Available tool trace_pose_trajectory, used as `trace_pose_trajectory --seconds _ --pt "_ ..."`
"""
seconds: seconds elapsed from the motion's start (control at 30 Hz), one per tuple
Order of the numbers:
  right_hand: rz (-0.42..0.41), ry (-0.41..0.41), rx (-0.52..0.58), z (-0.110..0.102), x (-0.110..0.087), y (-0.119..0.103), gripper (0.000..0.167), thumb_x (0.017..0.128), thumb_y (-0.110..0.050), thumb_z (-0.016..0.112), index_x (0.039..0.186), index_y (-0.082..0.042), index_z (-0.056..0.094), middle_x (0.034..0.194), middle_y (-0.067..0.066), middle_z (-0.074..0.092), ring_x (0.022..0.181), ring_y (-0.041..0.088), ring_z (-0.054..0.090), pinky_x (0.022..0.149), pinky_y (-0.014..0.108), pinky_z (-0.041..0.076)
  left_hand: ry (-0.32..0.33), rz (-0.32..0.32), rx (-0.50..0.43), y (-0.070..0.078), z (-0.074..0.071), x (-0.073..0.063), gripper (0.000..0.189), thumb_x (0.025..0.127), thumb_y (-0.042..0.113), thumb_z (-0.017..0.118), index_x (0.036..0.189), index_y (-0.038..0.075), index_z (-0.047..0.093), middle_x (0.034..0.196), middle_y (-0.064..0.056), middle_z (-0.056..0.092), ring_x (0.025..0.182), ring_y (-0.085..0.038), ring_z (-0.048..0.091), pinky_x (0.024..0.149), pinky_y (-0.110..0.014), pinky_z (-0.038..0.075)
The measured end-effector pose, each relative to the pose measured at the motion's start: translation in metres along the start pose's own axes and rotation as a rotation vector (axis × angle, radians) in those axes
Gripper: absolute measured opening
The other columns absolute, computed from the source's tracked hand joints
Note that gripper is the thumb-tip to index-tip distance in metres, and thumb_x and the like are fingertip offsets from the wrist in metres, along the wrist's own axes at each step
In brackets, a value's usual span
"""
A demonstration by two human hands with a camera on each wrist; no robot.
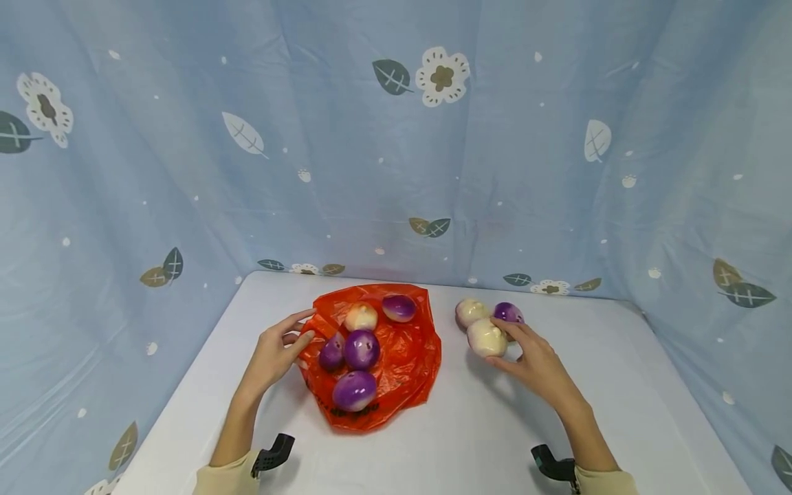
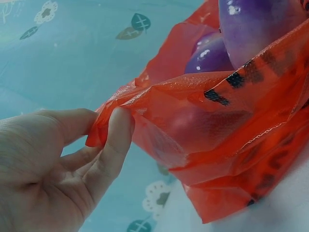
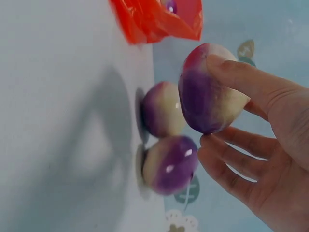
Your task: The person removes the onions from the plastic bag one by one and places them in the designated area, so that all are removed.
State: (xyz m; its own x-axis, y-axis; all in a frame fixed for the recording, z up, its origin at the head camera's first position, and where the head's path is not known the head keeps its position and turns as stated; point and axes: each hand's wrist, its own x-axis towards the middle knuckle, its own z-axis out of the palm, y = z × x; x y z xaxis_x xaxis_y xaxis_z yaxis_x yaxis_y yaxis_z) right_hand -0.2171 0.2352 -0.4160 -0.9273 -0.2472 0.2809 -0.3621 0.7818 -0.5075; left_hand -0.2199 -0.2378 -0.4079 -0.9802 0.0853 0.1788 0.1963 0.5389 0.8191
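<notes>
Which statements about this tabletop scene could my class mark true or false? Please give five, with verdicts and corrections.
1. The left grip pinches the edge of the red bag. True.
2. The right grip is empty. False: it holds a cream-and-purple piece.
3. Five rounded pieces show on the bag's red plastic. True.
4. In the head view, the bag lies to the right of the held piece. False: it lies to the left.
5. The blue backdrop bears leaf and flower prints. True.
</notes>
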Motion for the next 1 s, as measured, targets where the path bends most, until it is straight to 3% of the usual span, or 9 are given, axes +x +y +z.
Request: trace_pose_trajectory --seconds 0.17,0.37,0.6,0.83,1.0 --pt "-0.01 0.036 -0.025 -0.007 -0.009 0.014 0.071 0.076 -0.027 0.085 0.138 -0.018 0.053 0.112 0.013 0.065 0.092 0.026 0.064 0.06 0.021 0.052 -0.003 0.002 -0.011 0.002 -0.001 0.001 0.044 0.095 0.017 0.065 0.138 0.015 0.056 0.104 -0.018 0.068 0.078 -0.019 0.072 0.058 -0.026 0.058" --pt "-0.017 0.047 -0.057 -0.015 -0.014 0.028 0.07 0.077 -0.026 0.084 0.139 -0.015 0.053 0.117 0.018 0.064 0.092 0.03 0.067 0.059 0.024 0.053 0.007 -0.001 -0.017 0.003 -0.003 -0.001 0.044 0.095 0.018 0.065 0.138 0.015 0.056 0.104 -0.018 0.068 0.078 -0.018 0.072 0.058 -0.026 0.058" --pt "0.008 0.066 -0.116 -0.031 -0.02 0.046 0.069 0.076 -0.027 0.084 0.137 -0.011 0.054 0.114 0.02 0.064 0.093 0.036 0.068 0.062 0.035 0.054 0.001 -0.015 -0.021 0.001 -0.002 -0.002 0.046 0.094 0.018 0.066 0.139 0.016 0.055 0.104 -0.018 0.068 0.077 -0.016 0.072 0.059 -0.025 0.058" --pt "0.015 0.127 -0.128 -0.041 -0.023 0.064 0.07 0.074 -0.021 0.086 0.135 -0.007 0.055 0.111 0.026 0.063 0.093 0.041 0.067 0.065 0.052 0.056 -0.001 -0.011 -0.049 0.001 -0.001 -0.002 0.05 0.094 0.015 0.066 0.142 0.016 0.051 0.106 -0.021 0.069 0.081 -0.024 0.073 0.056 -0.024 0.058" --pt "0.056 0.104 -0.129 -0.044 -0.02 0.076 0.072 0.075 -0.022 0.085 0.137 -0.005 0.053 0.117 0.027 0.061 0.096 0.043 0.065 0.074 0.062 0.053 0.005 -0.014 -0.046 0.002 -0.002 -0.003 0.05 0.094 0.017 0.066 0.142 0.014 0.052 0.106 -0.019 0.07 0.082 -0.023 0.073 0.06 -0.024 0.058"
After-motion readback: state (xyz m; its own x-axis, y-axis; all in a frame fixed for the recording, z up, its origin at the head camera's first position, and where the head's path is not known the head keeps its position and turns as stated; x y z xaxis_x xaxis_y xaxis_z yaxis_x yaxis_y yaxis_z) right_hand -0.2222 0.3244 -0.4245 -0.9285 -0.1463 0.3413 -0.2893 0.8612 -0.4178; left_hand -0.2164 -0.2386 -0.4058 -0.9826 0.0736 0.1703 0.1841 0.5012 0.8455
